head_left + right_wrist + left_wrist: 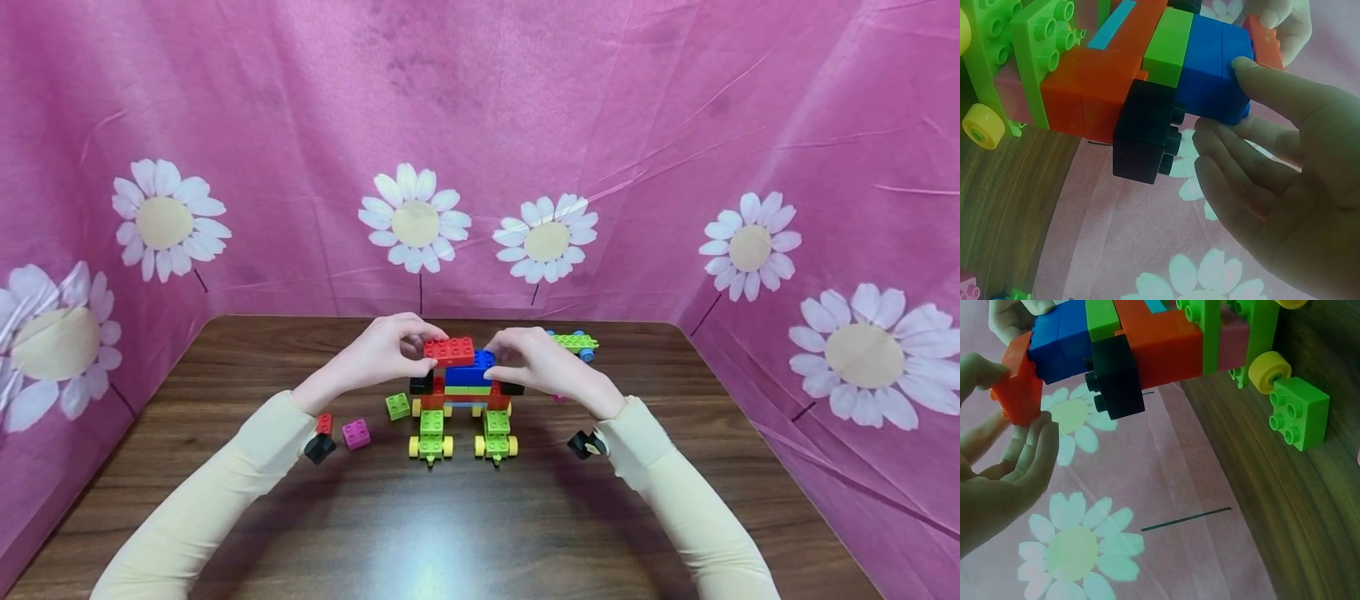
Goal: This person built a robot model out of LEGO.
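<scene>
Behind everything, the pink daisy cloth; below it, the dark wooden table. And there, towards the far side of it, stands the toy model, upright on yellow wheels, both hands up at its top!

Left hand: thumb on the near side, fingers round the far side, pinching the red brick by its ends. Right hand: thumb and bent fingers on the blue bricks, near side and far, gripping that upper block. The red brick sits at the block's left end, some blue studs in view beside it; whether it's pressed home, I can't tell.

How does it handle? Light, I'd say, stiff, smooth hard plastic, a little slick, hardly fragile in itself; the joints look the weak point, and those wheels could let the model roll. Best hold: the brick's flat side walls, studs left clear, with a steadying grip low on the blue block.

Far right, a green wheeled base. Left of the model, two small loose ones: a pink brick and a green brick nearer the wheels.
</scene>
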The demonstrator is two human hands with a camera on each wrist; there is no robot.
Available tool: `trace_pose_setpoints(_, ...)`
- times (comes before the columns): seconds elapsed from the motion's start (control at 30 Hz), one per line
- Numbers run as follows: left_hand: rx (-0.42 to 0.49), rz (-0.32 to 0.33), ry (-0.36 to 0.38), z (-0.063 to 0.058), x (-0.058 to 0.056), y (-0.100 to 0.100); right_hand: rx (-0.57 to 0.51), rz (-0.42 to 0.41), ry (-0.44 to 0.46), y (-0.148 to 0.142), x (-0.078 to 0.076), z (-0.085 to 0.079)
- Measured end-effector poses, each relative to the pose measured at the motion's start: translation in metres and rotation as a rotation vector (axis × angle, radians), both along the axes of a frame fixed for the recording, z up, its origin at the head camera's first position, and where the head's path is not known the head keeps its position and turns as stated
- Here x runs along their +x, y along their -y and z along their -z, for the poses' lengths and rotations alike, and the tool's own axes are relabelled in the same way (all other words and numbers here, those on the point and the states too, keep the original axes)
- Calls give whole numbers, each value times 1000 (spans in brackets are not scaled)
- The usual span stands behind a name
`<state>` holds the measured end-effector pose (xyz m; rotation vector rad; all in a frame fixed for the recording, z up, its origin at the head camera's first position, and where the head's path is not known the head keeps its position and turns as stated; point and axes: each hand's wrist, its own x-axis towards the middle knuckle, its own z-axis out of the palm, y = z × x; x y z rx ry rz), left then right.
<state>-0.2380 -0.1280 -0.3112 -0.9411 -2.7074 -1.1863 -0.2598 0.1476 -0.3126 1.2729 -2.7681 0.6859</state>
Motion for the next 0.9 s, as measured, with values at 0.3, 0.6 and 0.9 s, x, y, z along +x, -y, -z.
trace_pose_setpoints(0.3,-80,-23,-133,-2,4,-11,-2,1,2,-1,0,0)
trace_pose_setpoints(0.6,-62,-1,-80,-5,3,-7,4,1,-8,-2,1,-1)
trace_pose_setpoints(0.9,-63,50,-57,-10,0,-3,10,-31,-31,0,-1,-1)
